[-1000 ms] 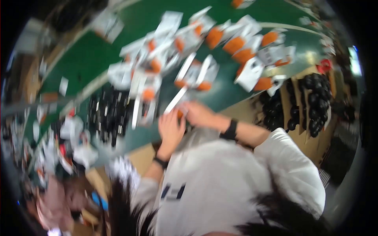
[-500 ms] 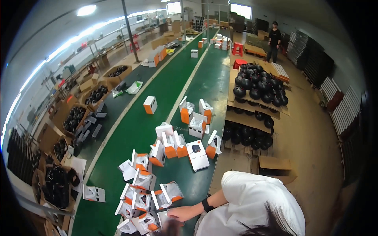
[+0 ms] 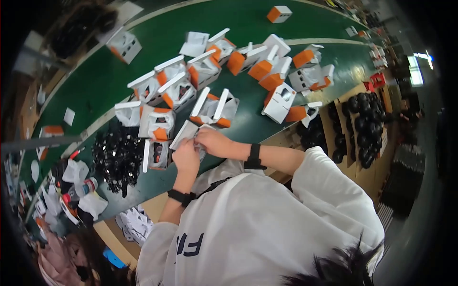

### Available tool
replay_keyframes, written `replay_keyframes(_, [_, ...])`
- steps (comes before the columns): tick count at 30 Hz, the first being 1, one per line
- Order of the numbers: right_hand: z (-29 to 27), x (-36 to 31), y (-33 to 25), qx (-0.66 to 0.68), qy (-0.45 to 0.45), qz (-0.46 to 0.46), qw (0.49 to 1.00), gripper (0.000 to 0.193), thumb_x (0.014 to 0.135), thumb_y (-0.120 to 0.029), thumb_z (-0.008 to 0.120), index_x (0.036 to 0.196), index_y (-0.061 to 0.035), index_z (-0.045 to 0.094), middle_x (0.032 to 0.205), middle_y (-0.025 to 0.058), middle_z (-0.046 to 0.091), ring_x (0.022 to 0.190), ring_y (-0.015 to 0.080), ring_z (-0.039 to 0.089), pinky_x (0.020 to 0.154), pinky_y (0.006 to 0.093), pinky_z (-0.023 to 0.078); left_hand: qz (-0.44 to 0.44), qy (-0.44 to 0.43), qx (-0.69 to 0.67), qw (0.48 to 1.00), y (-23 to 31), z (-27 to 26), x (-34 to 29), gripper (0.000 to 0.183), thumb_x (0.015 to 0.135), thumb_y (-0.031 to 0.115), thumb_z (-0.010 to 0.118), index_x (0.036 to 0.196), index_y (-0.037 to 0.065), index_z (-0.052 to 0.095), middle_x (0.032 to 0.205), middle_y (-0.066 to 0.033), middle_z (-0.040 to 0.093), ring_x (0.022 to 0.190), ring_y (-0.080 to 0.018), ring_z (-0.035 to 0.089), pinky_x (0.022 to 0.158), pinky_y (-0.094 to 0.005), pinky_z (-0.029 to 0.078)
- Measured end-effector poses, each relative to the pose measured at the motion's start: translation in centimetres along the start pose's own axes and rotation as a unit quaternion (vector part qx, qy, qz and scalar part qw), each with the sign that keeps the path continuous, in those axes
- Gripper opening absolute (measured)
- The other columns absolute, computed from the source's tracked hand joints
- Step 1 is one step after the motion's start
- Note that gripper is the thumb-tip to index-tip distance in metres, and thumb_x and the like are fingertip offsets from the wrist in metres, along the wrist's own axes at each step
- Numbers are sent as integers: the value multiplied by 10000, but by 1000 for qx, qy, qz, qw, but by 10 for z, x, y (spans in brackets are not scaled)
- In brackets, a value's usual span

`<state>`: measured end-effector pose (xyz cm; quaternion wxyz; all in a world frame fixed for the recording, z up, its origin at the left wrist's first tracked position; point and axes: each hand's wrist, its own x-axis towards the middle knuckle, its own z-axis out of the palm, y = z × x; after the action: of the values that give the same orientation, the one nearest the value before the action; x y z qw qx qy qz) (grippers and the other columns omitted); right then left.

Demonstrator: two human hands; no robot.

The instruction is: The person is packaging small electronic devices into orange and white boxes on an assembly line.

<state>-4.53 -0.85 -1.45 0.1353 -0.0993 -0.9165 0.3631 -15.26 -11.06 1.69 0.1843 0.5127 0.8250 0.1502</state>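
Note:
My two hands meet at a small white box [image 3: 183, 134] with its lid raised, on the near part of the green table. My left hand [image 3: 186, 158] is closed on the near side of that box. Right beside it, my right hand [image 3: 213, 142] has its fingers bent and pressed together at the box's opening; what they pinch is hidden. Just left stands an open orange-and-white box [image 3: 157, 155] with a dark device in white wrapping. Another open box [image 3: 209, 110] with white wrapping stands beyond my hands.
Several open boxes crowd the table ahead, with a closed white box [image 3: 279, 102] to the right. A heap of black straps or cables [image 3: 117, 155] lies at left, near a bottle [image 3: 86, 187]. Black round items [image 3: 365, 126] fill stacked cardboard layers at right. A green conveyor [image 3: 229, 21] runs behind.
The view has swung down and to the left, bringing both forearms and the black heap into sight. My left hand now shows at the box beside my right hand.

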Motion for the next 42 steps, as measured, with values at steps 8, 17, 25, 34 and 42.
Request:
replay_keyframes(8, [-180, 93, -40, 163, -336, 174, 911, 311, 813, -234, 595, 1048, -33, 560, 918, 82, 640, 880, 181, 597, 790, 304, 458, -21, -19, 40, 999, -6, 10, -6, 111, 734, 122, 576, 657, 60, 625, 808, -94, 567, 668, -277, 614, 573, -401, 474])
replay_keyframes(17, [-249, 243, 257, -248, -243, 258, 902, 756, 617, -343, 749, 1230, -14, 452, 1200, 207, 500, 1094, 306, 501, 903, 354, 412, -97, -9, -24, 995, 9, 7, -1, 109, 717, 133, 579, 624, 78, 586, 785, -61, 542, 666, -262, 587, 543, -383, 455])
replay_keyframes(25, [-213, 273, 331, -5, -230, 242, 942, 225, 704, -206, 629, 769, 9, 618, 629, 24, 571, 618, 134, 551, 522, 257, 449, -195, 25, -56, 979, 14, 7, -4, 48, 621, 66, 625, 665, 82, 622, 744, -21, 536, 669, -236, 580, 544, -355, 451])
replay_keyframes(34, [-336, 229, 153, 276, -255, 153, 914, 255, 834, -181, 519, 1022, -12, 555, 823, 35, 560, 694, 114, 535, 645, 248, 475, -164, 36, -66, 984, 18, 4, 1, 60, 607, 42, 601, 664, 52, 616, 761, -37, 560, 634, -258, 579, 535, -351, 450])
replay_keyframes(42, [-217, 158, -19, 252, -554, 167, 775, 613, 858, -528, 422, 1214, -35, 506, 1120, 183, 557, 1020, 223, 501, 853, 313, 410, -87, 42, 8, 995, -7, 26, -9, 43, 604, 93, 608, 640, 79, 589, 738, -57, 562, 621, -296, 587, 546, -394, 464])
